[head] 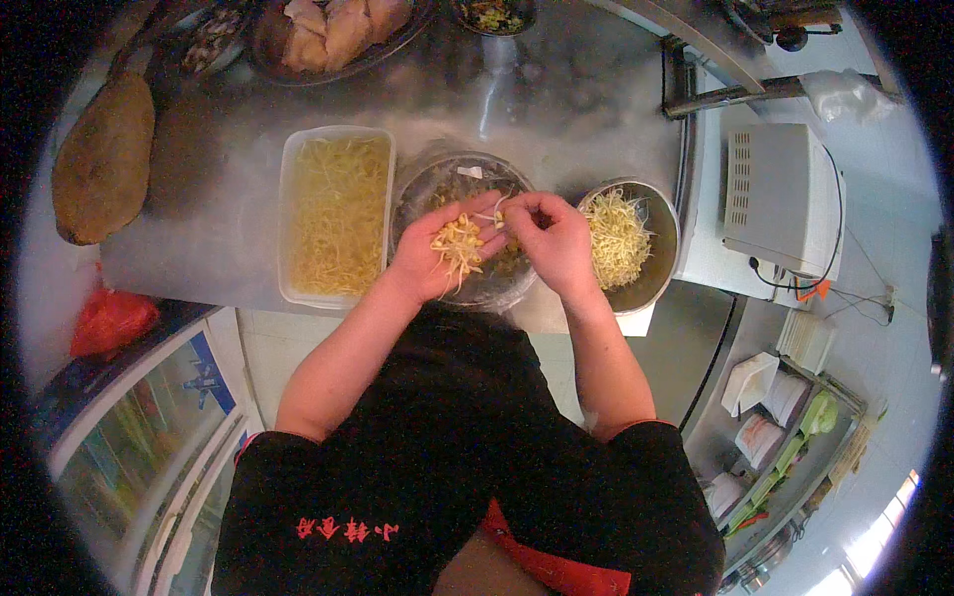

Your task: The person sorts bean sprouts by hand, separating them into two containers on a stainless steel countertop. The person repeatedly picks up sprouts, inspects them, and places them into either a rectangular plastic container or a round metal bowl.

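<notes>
Soybean sprouts (458,244) lie in a small heap on the upturned palm of my left hand (440,242). My right hand (548,231) pinches a single sprout (498,216) between thumb and fingertips, just beside the left fingers. Both hands are over a round bowl (469,294) with dark bits and a white scrap inside; they cover part of it. To the left, a rectangular white plastic tub (284,216) holds many sprouts in water. At the right, a round metal bowl (665,246) contains a pile of pale sprouts (617,242).
The bowls stand on a steel worktop (223,186). Toward its far side are a large bowl of pale meat (339,33) and a small bowl of chopped food (496,15). A brown board (104,160) lies far left, above a red plastic bag (112,320). A white appliance (771,197) stands right.
</notes>
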Tool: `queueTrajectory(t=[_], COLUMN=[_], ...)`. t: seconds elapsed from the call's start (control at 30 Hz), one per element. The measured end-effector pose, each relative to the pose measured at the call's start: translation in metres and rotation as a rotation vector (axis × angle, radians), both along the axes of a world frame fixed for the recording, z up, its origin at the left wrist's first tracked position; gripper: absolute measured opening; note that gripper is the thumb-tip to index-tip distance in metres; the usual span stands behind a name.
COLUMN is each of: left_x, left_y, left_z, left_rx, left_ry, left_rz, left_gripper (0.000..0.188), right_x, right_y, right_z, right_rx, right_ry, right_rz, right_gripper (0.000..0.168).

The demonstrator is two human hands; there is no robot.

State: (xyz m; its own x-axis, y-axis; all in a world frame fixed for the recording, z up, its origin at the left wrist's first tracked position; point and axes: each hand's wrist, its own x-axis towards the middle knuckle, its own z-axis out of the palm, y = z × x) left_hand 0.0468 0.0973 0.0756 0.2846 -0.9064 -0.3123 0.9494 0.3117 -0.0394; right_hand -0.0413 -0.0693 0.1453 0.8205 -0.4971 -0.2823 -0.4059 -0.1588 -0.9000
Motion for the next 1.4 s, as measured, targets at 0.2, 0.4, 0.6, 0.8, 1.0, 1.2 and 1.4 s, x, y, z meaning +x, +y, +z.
queueTrajectory(t=[0.2, 0.4, 0.6, 0.8, 1.0, 1.2, 1.4], left_x=[-0.001, -0.001, -0.009, -0.022, -0.022, -0.031, -0.046], left_y=[0.001, -0.003, -0.025, -0.055, -0.059, -0.049, -0.039], left_z=[0.002, 0.002, 0.014, 0.036, 0.039, 0.046, 0.041], left_rx=[-0.015, -0.014, -0.072, -0.096, -0.157, -0.222, -0.131], left_ry=[0.053, -0.029, -0.066, -0.019, 0.055, 0.033, -0.052], left_rz=[0.008, -0.021, -0.114, -0.181, -0.011, 0.038, 0.115], left_gripper=[0.049, 0.048, 0.052, 0.06, 0.063, 0.06, 0.059], right_x=[-0.008, -0.005, -0.024, -0.086, -0.116, -0.073, -0.059], right_y=[0.001, 0.013, -0.003, -0.061, -0.091, -0.011, -0.006], right_z=[0.006, 0.005, -0.003, -0.014, -0.004, 0.039, 0.033], right_rx=[-0.207, -0.481, -0.552, -0.543, -0.718, -0.46, -0.624], right_ry=[-0.072, -0.119, -0.156, -0.154, 0.085, -0.199, -0.237], right_rz=[0.089, 0.161, -0.017, -0.308, -0.212, 0.08, 0.231], right_gripper=[0.018, 0.025, 0.018, 0.018, 0.034, 0.028, 0.029])
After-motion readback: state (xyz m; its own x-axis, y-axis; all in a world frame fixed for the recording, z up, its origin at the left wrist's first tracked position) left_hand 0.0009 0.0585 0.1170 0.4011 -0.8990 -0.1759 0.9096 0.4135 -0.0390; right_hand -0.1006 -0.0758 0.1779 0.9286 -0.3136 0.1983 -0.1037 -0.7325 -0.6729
